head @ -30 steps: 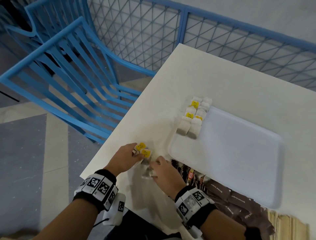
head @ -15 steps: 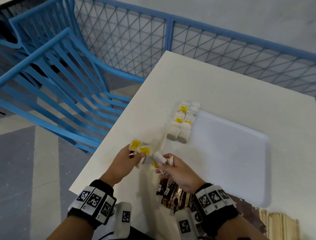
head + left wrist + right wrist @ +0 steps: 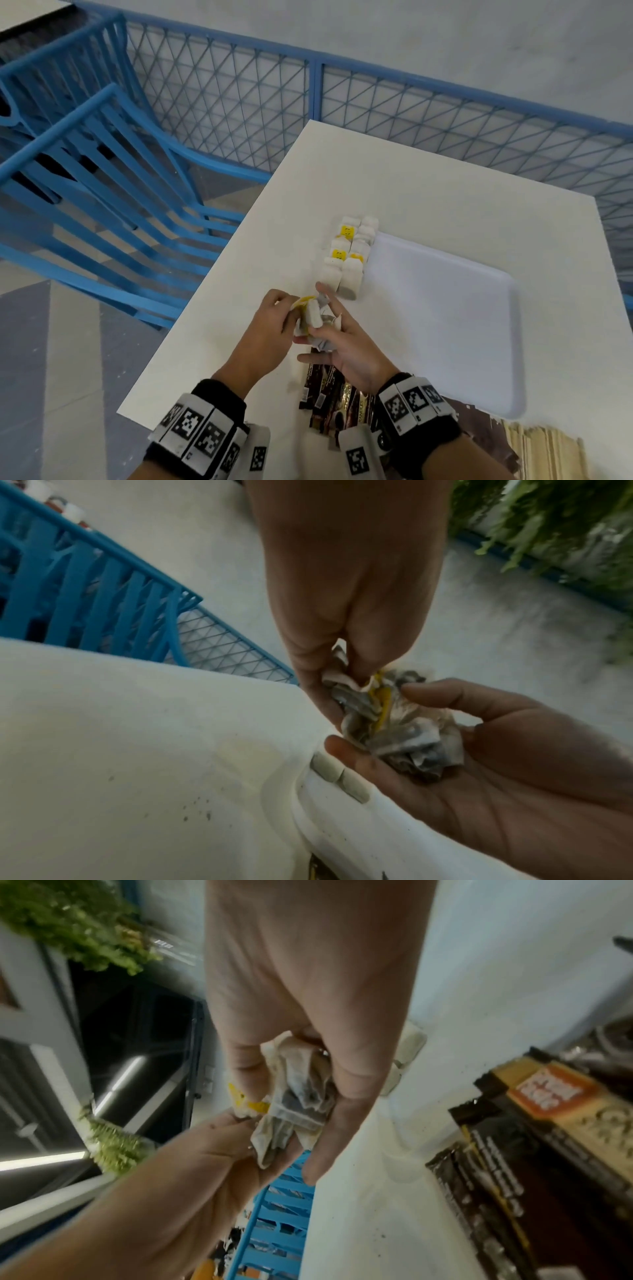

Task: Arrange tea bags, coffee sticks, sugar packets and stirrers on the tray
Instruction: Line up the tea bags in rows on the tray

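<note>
A crumpled bunch of tea bags with yellow tags is held above the table between both hands. My left hand pinches the bunch from the left. My right hand cups it from below, thumb and fingers curled round it. The white tray lies just to the right. A double row of tea bags lies along its left edge. Dark coffee sticks lie under my right wrist, also in the right wrist view.
Wooden stirrers and dark brown packets lie at the table's near right edge. The table's left edge is close to my left hand. Blue chairs and a blue mesh railing stand beyond it.
Both hands have lifted the tea bags off the table and come together. My right hand has turned palm up and now cups the bunch.
</note>
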Motion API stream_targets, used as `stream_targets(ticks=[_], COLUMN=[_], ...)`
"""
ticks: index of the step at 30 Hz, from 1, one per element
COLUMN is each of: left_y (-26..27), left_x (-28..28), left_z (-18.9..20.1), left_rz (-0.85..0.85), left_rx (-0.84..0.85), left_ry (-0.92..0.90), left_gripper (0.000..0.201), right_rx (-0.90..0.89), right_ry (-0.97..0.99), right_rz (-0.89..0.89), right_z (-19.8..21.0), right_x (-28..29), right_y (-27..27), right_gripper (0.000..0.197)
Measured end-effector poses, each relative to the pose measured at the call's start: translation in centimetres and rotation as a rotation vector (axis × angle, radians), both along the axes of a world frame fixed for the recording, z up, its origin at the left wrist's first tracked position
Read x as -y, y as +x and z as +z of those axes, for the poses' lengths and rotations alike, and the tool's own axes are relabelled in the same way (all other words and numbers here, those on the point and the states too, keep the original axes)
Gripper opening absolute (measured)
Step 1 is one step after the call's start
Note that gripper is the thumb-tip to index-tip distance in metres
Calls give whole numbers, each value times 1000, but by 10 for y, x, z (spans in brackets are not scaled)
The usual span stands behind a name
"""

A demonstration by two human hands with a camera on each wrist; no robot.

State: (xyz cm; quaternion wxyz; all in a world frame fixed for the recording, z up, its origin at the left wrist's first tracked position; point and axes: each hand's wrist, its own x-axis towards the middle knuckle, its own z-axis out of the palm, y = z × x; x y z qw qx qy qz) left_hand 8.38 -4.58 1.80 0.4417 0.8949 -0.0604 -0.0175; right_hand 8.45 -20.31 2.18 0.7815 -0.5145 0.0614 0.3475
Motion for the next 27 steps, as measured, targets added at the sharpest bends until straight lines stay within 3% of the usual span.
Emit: stream_targets(ticks=[5, 9, 14, 18, 20, 24, 27], left_y=[1, 1, 4, 5, 8, 15, 18], left_x=[5, 8, 1, -5, -5, -2, 4], left_z=[5, 10, 17, 17, 15, 15, 13], left_rz=[-130, -58, 242, 339, 416, 510, 503], left_rx=[-54, -84, -300, -478, -601, -860, -897], left_ry=[136, 38, -398, -734, -964, -1280, -1295], left_gripper=[28, 34, 33, 17, 18, 17, 19], right_rx=[-2, -11, -25, -21, 20, 278, 534], right_ry=[19, 24, 45, 61, 53, -120, -350], right_rz=[-78, -184, -284, -358, -345, -246, -195], right_z=[2, 1, 1, 2, 4, 12, 14], right_x=[3, 5, 14, 18, 17, 4, -11], right_y=[0, 1, 6, 11, 14, 15, 14], right_gripper=[42, 25, 23, 17, 20, 28, 28])
